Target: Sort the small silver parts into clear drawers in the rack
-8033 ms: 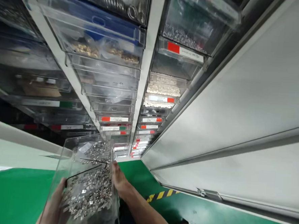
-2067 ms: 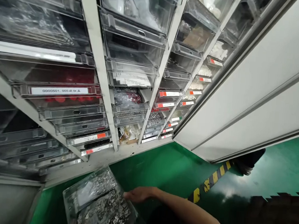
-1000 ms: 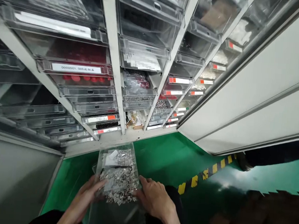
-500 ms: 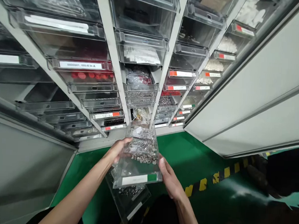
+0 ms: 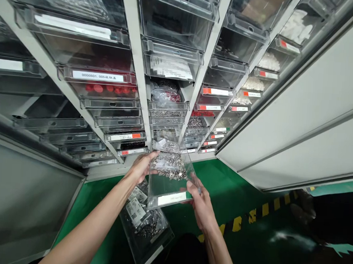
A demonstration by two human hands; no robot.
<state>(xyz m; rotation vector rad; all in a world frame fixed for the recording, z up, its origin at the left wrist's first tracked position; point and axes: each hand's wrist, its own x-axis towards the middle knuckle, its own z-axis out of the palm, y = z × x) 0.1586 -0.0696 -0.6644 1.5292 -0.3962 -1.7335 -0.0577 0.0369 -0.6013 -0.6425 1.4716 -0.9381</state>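
**Clear drawer of small metal parts held at the foot of the cabinet**

Held between both hands: a clear plastic drawer with a white-and-green label on its front, loaded toward the back with small silvery metal parts. Left hand against the drawer's left wall, fingers curled round it; right hand at the front right corner, fingers pinching the front edge beside the label. Back end of the drawer up against the lowest rows of the middle column of the grey parts cabinet, front end tilted down toward the body.

Below it, on the green floor, a second clear plastic drawer holding bagged silvery parts and labelled packets, partly hidden by the left forearm.

Around the open slot: stacked clear drawers with white-and-red labels, one with red caps higher up on the left, white pieces in the right-hand column. Yellow-and-black hazard stripe across the floor to the right.

Judged from this pose, best handled level and square to the slot: back corners lined up with the runners first, both walls supported evenly, no sharp tilt, since the loose parts sit heaped at one end and would slide or spill. Slow, straight push; fingertips kept off the slot edges.
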